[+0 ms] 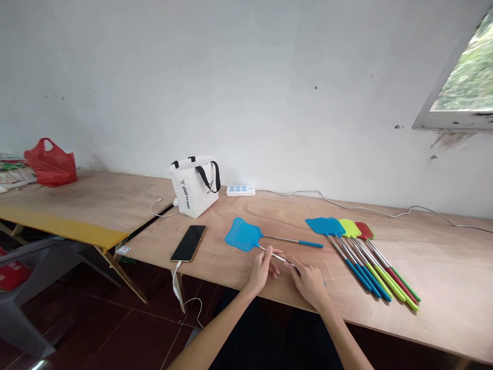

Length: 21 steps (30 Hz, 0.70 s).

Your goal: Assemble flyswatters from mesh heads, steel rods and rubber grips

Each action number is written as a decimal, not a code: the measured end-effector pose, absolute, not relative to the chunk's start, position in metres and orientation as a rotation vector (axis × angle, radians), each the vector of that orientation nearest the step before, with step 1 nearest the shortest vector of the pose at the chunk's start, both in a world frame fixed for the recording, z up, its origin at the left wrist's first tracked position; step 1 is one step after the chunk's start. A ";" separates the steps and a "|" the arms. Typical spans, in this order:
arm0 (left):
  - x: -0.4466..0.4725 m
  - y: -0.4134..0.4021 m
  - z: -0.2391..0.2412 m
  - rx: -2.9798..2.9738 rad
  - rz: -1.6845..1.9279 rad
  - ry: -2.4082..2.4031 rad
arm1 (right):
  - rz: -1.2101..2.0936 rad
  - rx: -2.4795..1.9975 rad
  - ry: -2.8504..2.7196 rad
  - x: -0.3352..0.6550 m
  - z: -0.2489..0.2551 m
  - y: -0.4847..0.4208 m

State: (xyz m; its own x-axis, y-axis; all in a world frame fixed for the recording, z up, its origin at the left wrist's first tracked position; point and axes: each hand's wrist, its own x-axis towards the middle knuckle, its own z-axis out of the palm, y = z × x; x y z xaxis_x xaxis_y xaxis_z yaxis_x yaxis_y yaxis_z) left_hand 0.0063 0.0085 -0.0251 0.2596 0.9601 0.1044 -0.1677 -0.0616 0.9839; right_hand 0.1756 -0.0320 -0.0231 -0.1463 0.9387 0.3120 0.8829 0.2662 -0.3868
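Note:
Two blue fly swatters lie with their heads stacked on the plywood table. My left hand pinches the metal shaft of the nearer one. My right hand is closed over the same shaft farther down, near its blue grip. The other swatter's handle lies free behind my hands. To the right, several swatters in blue, green and red lie side by side in a row.
A black phone with a white cable lies near the table's left front edge. A white tote bag and a white power strip stand by the wall. A red plastic bag sits on the left table.

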 end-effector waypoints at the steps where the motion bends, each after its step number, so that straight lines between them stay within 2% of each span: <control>1: 0.007 0.007 -0.026 1.316 1.108 0.851 | 0.149 -1.638 -2.054 0.176 -0.024 -0.032; 7: 0.009 0.007 -0.027 1.332 1.036 0.828 | 0.160 -1.631 -2.034 0.178 -0.026 -0.031; 15: 0.008 0.009 -0.022 1.175 1.170 0.864 | 0.207 -1.611 -2.045 0.175 -0.023 -0.031; 21: 0.006 0.010 -0.028 1.356 1.035 0.886 | 0.169 -1.622 -2.050 0.177 -0.023 -0.032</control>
State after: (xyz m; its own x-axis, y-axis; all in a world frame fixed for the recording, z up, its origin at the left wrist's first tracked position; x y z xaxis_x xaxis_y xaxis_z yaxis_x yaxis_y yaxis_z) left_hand 0.0057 0.0101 -0.0281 0.3247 0.9426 0.0782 -0.0685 -0.0590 0.9959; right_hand 0.1768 -0.0317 -0.0234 -0.1507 0.9369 0.3155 0.8724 0.2761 -0.4032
